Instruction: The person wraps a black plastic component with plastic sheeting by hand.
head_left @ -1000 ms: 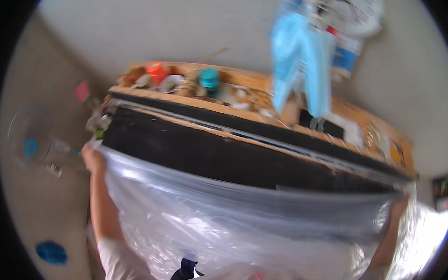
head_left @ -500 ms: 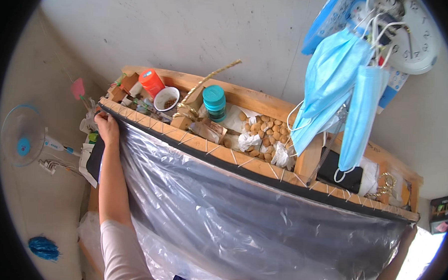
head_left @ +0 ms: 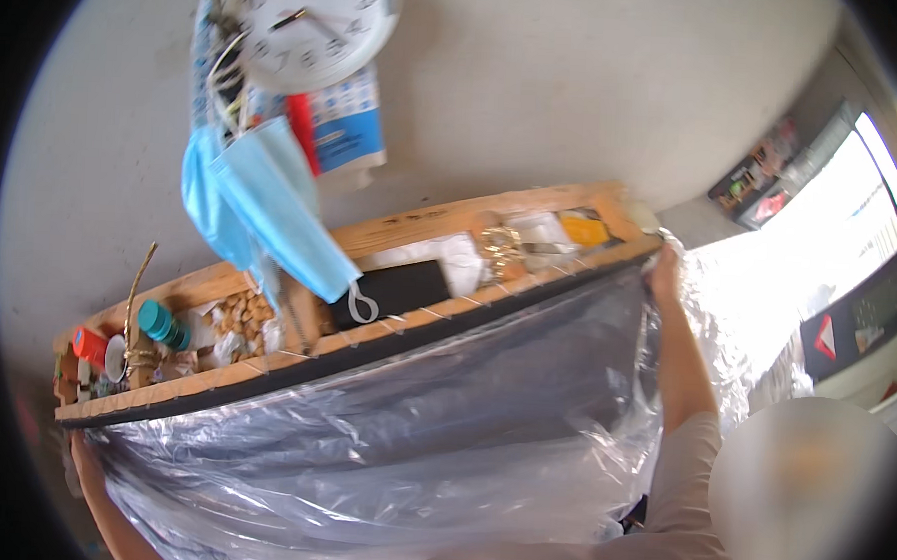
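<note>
A clear plastic sheet hangs over dark cloth below a long wooden frame. White cord laces the frame's near bar to a black edge strip. My right hand is closed on the sheet's upper corner, at the bar's right end. At the opposite end, my left hand is closed at the sheet's left corner, close under the bar; its fingers are small and partly hidden. Between the hands the sheet stretches along the strip, wrinkled and shiny.
The frame's trough holds an orange-red container, a teal-lidded jar, brown round pieces, a black flat object and a gold cord coil. Blue face masks dangle over it under a wall clock. A blurred pale round object is at right.
My view has swung to the right, so the frame now slopes up toward the right and my right arm shows more. Both hands stay at the sheet's corners.
</note>
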A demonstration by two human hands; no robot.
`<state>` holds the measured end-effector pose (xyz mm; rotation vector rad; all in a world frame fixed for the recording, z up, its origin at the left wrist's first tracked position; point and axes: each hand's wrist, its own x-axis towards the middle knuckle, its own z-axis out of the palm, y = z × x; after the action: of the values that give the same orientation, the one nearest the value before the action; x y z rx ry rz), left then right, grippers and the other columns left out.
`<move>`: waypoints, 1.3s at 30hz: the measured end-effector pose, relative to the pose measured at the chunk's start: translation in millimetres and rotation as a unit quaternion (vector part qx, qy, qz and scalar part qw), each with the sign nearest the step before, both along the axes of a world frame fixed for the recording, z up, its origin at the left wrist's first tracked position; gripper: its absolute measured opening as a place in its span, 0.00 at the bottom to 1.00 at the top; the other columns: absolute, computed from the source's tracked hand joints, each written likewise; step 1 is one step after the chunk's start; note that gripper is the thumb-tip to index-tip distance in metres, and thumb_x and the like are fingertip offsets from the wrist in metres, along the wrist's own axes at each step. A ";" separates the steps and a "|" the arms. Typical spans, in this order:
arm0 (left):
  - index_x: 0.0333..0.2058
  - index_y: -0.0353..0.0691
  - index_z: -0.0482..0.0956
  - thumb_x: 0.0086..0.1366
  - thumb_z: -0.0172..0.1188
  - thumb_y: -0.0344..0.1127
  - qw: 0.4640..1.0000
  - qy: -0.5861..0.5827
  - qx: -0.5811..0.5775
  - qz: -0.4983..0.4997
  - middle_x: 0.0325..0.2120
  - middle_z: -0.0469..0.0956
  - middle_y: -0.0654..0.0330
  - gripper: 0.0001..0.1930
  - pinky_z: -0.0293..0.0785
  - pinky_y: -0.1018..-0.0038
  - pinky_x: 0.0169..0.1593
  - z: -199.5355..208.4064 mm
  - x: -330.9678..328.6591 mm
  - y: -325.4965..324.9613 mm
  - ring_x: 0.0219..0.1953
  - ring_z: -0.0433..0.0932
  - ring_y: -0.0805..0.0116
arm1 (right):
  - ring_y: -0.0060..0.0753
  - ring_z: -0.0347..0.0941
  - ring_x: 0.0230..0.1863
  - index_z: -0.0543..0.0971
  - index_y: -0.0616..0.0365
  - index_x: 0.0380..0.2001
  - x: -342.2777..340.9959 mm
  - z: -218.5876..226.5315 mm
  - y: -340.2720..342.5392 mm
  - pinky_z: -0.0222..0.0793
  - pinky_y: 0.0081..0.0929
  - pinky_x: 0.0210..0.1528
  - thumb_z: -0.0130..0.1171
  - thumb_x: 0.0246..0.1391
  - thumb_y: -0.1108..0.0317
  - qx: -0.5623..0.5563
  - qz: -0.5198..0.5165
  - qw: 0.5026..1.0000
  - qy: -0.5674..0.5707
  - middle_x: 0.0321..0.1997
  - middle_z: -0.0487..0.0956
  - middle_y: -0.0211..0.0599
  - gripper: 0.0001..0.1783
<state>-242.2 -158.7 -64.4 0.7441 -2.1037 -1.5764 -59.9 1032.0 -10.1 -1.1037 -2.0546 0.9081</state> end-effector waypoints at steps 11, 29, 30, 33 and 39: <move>0.50 0.37 0.69 0.63 0.42 0.36 0.807 -0.044 -0.586 0.054 0.46 0.72 0.50 0.18 0.64 0.70 0.53 141.2 249.4 28.2 0.46 0.71 0.55 | 0.47 0.70 0.44 0.64 0.57 0.52 133.2 23.2 -35.1 0.64 0.38 0.46 0.55 0.46 0.69 0.232 -0.059 0.950 -0.199 0.41 0.74 0.46 0.27; 0.41 0.39 0.73 0.56 0.55 0.32 0.928 0.157 -0.331 -0.071 0.37 0.75 0.55 0.12 0.70 0.68 0.41 223.2 387.6 368.5 0.38 0.74 0.58 | 0.37 0.68 0.46 0.71 0.59 0.44 -12.1 185.1 -285.5 0.62 0.37 0.51 0.44 0.55 0.53 -0.354 0.520 0.726 0.276 0.44 0.73 0.40 0.22; 0.43 0.39 0.71 0.57 0.54 0.40 0.909 0.018 -0.416 0.010 0.38 0.74 0.52 0.17 0.70 0.67 0.42 177.4 393.7 334.8 0.39 0.74 0.57 | 0.43 0.67 0.47 0.70 0.61 0.47 -31.4 186.7 -199.2 0.62 0.41 0.52 0.42 0.55 0.54 -0.474 0.363 0.737 0.317 0.47 0.72 0.41 0.24; 0.54 0.27 0.57 0.52 0.56 0.60 0.985 -0.092 -0.147 -0.028 0.52 0.62 0.41 0.43 0.57 0.63 0.57 13.2 392.4 280.4 0.56 0.61 0.50 | 0.39 0.70 0.41 0.71 0.55 0.47 -46.5 208.8 -141.4 0.69 0.36 0.44 0.39 0.57 0.52 -0.276 0.256 0.764 0.524 0.44 0.74 0.42 0.23; 0.58 0.29 0.47 0.50 0.61 0.54 0.992 0.054 0.034 -0.112 0.49 0.66 0.43 0.48 0.63 0.70 0.54 -15.0 358.1 434.1 0.53 0.66 0.52 | 0.21 0.65 0.38 0.74 0.54 0.42 -2.6 188.0 -470.5 0.62 0.20 0.42 0.40 0.59 0.52 -0.036 0.651 0.752 0.096 0.37 0.74 0.29 0.21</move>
<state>115.9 275.4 -79.4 0.4449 -2.1236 -1.7704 -62.5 561.5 178.0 0.6436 -2.4539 1.5992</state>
